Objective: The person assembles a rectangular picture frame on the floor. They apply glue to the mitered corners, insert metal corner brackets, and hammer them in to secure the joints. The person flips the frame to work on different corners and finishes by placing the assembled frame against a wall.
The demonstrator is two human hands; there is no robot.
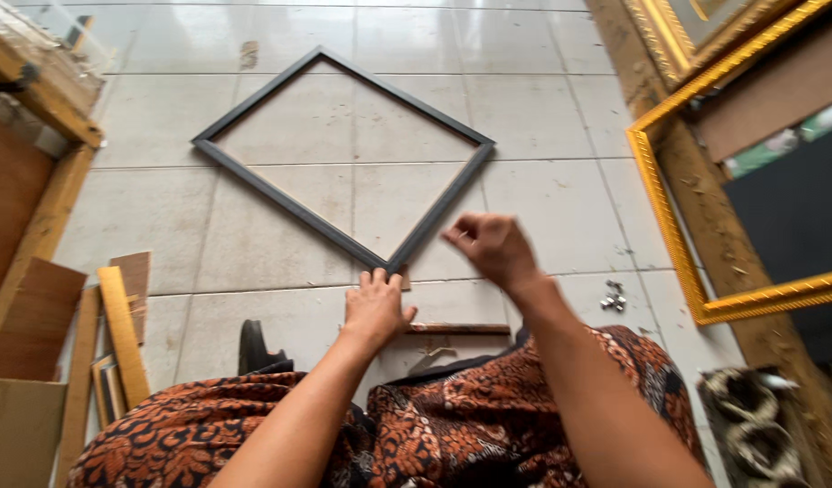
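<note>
Left hand [376, 307] flat, fingers spread, pressing near corner of black frame [343, 154], gripping nothing. Right hand [493, 246] raised just beside that corner, fingers curled loosely; cannot tell if anything pinched. Frame lies on tiled floor [542, 117], one corner toward person. Wooden stick [456, 329] near left hand. Gold frame [696, 271] right. Wood offcuts [122, 330] left. Small metal pieces [613, 296] near right forearm.

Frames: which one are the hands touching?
The black frame flat on the tiles; the left hand presses its near corner. The gold frames lean at the right, untouched.
</note>
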